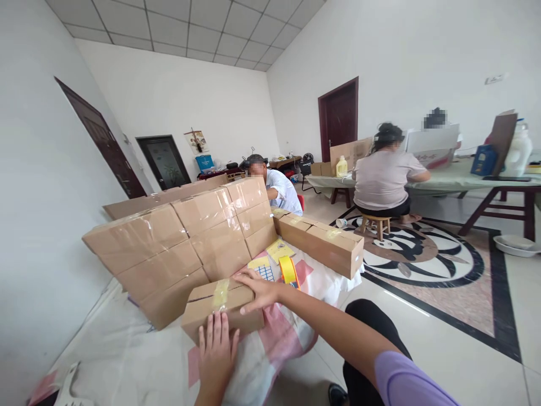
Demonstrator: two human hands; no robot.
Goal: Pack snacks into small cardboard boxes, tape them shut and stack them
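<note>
A small taped cardboard box (213,307) lies on a cloth-covered table (127,361) right in front of me. My left hand (216,349) rests flat against the box's near side, fingers stretched upward. My right hand (258,290) lies flat on the box's top right end, fingers spread toward the strip of yellowish tape (220,293). Neither hand grips anything. A roll of yellow tape (289,269) stands just beyond my right hand, next to yellow printed sheets (270,259).
Stacked sealed cardboard boxes (177,242) form a wall behind the small box; a long box (325,242) runs along the right. A person (276,189) sits behind the stack. Another person (384,180) sits on a stool at a far table (456,180) with bottles.
</note>
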